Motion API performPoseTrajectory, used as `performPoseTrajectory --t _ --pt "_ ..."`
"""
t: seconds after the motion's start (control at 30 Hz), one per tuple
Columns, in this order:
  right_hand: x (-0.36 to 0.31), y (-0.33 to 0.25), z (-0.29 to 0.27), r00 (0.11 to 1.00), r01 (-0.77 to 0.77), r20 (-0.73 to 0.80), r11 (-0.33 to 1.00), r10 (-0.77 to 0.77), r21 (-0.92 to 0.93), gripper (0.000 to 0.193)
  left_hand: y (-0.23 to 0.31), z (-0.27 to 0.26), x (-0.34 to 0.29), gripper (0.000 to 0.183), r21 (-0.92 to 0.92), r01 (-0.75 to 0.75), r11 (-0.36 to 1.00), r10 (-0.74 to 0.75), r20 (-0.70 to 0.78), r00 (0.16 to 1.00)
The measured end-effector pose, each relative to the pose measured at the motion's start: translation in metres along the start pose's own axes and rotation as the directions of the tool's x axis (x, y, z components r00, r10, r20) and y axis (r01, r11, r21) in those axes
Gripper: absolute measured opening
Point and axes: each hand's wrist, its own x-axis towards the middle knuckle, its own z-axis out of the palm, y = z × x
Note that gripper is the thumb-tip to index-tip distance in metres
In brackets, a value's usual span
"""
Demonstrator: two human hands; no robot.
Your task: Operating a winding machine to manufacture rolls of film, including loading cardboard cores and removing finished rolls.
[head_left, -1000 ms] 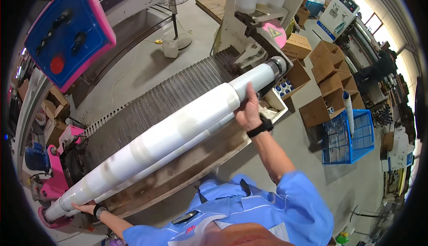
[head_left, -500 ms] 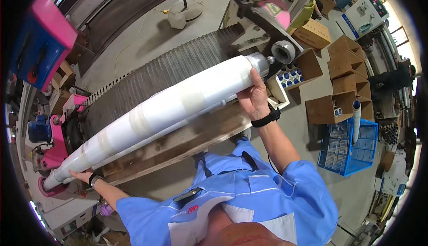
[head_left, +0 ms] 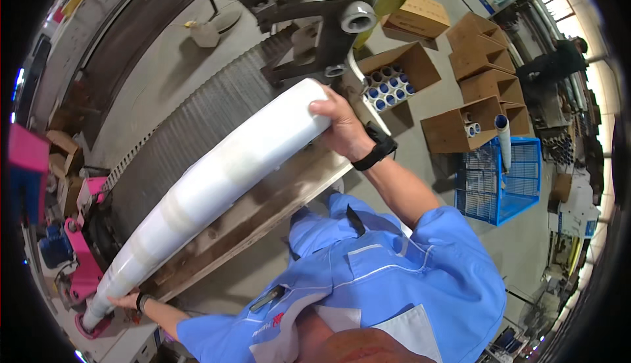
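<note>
A long white roll (head_left: 227,159), banded with duller stripes, slants from lower left to upper centre. My right hand (head_left: 343,125) grips its far right end, thumb on top and the other fingers out of sight underneath. Near the opposite end my left hand (head_left: 125,300) is closed on the roll from the near side, its fingers partly hidden. That lower left end meets a pink machine mount (head_left: 95,327). Beyond my right hand stands a dark metal arm (head_left: 309,41) with a round ring, apart from the roll's end.
Under the roll lie a ribbed grey cover (head_left: 197,123) and a wooden trough (head_left: 263,215). To the right are a carton of blue-cored tubes (head_left: 420,67), stacked cardboard boxes (head_left: 476,50) and a blue crate (head_left: 499,212). Another person (head_left: 552,60) stands farther right.
The roll's right end has come away from the metal end piece and arm, toward me. My right hand has shifted to wrap around that end. The whole view has turned.
</note>
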Motion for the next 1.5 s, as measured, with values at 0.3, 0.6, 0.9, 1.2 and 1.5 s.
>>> performPoseTrajectory --t 0.3,0.6,0.9,1.2,1.5 --pt "0.009 -0.072 -0.051 0.999 0.018 0.036 0.994 -0.015 -0.11 0.063 -0.036 0.034 -0.062 0.081 -0.017 -0.063 0.998 0.064 0.039 0.997" --pt "0.036 -0.369 -0.389 0.941 0.229 -0.201 0.948 -0.274 -0.22 0.066 -0.113 0.22 -0.464 0.087 -0.238 0.151 0.959 -0.066 0.332 0.941" --pt "0.01 -0.369 -0.578 0.599 0.111 -0.55 0.741 -0.582 -0.663 0.043 -0.254 0.357 -0.774 0.052 -0.034 0.413 0.91 -0.268 0.712 0.649" --pt "-0.137 -0.11 -0.583 0.47 -0.224 -0.881 0.973 0.063 -0.05 0.047 -0.328 0.344 -0.873 0.044 0.737 -0.32 0.595 -0.797 0.592 -0.119" --pt "-0.187 -0.302 -0.541 0.395 -0.35 -0.347 0.21 -0.851 -0.913 0.075 -0.364 0.353 -1.003 0.056 0.356 -0.474 0.805 -0.593 0.47 -0.654"
